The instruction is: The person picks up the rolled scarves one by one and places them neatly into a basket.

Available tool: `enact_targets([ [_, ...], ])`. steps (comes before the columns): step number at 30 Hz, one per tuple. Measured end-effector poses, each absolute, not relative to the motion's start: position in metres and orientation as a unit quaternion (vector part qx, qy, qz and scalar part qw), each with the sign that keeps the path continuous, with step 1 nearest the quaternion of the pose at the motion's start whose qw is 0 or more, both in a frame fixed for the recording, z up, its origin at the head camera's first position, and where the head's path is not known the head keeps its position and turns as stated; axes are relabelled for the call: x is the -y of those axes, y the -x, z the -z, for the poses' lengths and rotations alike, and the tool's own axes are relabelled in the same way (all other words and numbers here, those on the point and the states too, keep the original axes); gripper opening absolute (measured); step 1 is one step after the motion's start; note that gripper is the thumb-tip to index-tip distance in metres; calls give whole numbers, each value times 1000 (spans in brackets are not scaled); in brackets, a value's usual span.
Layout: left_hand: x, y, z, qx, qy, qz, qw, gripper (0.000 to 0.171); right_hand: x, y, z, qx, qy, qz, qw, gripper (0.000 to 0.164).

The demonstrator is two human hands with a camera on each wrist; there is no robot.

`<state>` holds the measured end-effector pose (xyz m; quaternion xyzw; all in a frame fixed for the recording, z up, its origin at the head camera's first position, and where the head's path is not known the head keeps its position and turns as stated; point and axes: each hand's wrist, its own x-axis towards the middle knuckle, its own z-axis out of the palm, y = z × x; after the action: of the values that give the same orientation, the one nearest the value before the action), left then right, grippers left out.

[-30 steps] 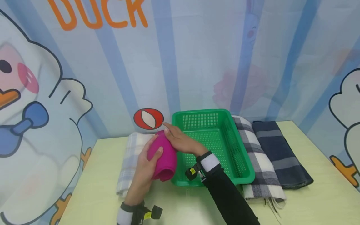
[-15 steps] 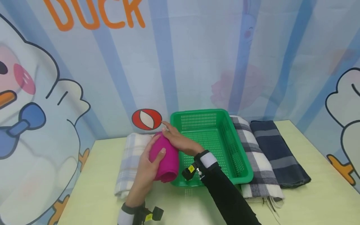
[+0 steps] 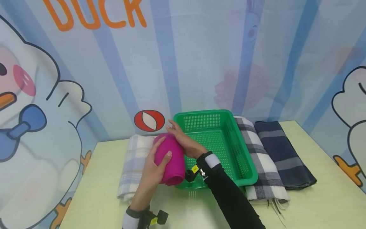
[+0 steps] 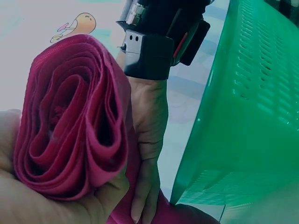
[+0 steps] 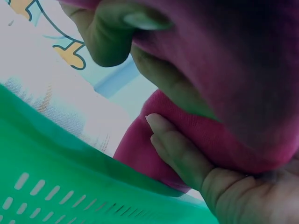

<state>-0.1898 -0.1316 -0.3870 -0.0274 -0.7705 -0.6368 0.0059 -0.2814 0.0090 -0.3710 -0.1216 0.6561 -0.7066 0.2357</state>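
Observation:
A magenta rolled-up cloth [image 3: 175, 160], probably a scarf, is held at the left rim of a green plastic basket [image 3: 251, 165]. My left hand [image 3: 155, 163] grips the roll from the left, thumb on its near face. Spiral layers show at the roll's end in the left wrist view. Against the roll's right side, toward its far end, rests my right hand [image 3: 188, 143], its fingers largely straight. In the right wrist view the right hand [image 5: 233, 191] lies along the magenta cloth [image 5: 135, 144]. The basket's mesh floor is bare.
A folded pale plaid blanket [image 3: 132, 168] lies left of the basket. On its right are a fringed black-and-white checked scarf [image 3: 264, 162] and a folded dark navy striped cloth [image 3: 288, 159]. A printed curtain [image 3: 197, 57] hangs behind the pale table [image 3: 94, 190].
The magenta roll and my left hand have shifted slightly right, further over the basket's rim. My right fingers stand a little more apart at the far end.

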Motion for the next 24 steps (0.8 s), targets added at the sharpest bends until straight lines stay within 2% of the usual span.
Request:
enact_targets([
  [8,130,186,388,783,42,621,16,61,-9,283,373,-643,112,722,229,67],
  [24,119,174,382,800,77,594,44,62,-11,286,376,-623,115,746,203,61],
])
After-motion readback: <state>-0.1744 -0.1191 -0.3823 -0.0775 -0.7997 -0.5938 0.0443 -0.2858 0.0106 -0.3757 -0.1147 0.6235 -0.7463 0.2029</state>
